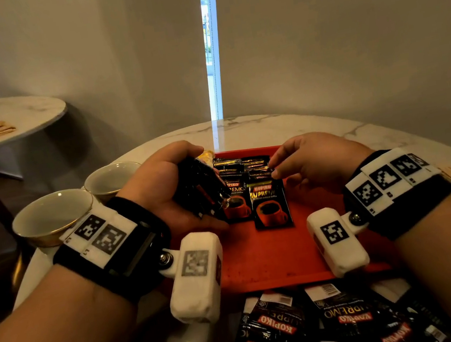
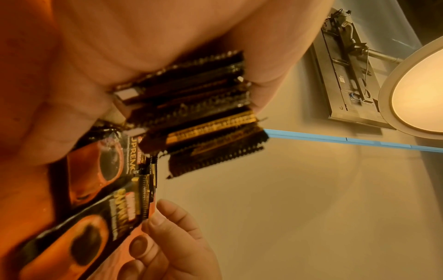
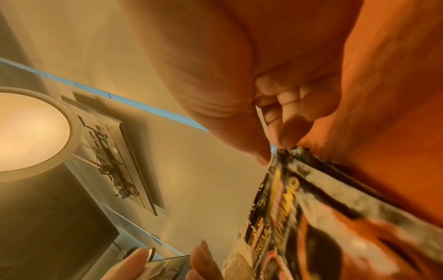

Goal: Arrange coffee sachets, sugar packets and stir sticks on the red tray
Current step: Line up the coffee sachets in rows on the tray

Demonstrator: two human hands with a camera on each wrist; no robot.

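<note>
The left hand [image 1: 161,188] grips a stack of coffee sachets [image 1: 201,188] above the red tray [image 1: 263,257]. The right hand [image 1: 307,162] pinches the top edge of a sachet [image 1: 259,171] in the overlapping rows already on the tray. These look light, floppy and slick; crimped edges likely give the surest hold. More sachets [image 1: 321,326] lie on the tabletop [image 1: 300,124].

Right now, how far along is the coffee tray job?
Early on. Done: a few coffee sachets lie in overlapping rows on the red tray. In hand: the left hand holds a stack of sachets; the right hand pinches one at the rows. Left: the loose sachet pile in front of the tray. No sugar packets on the tray.
</note>
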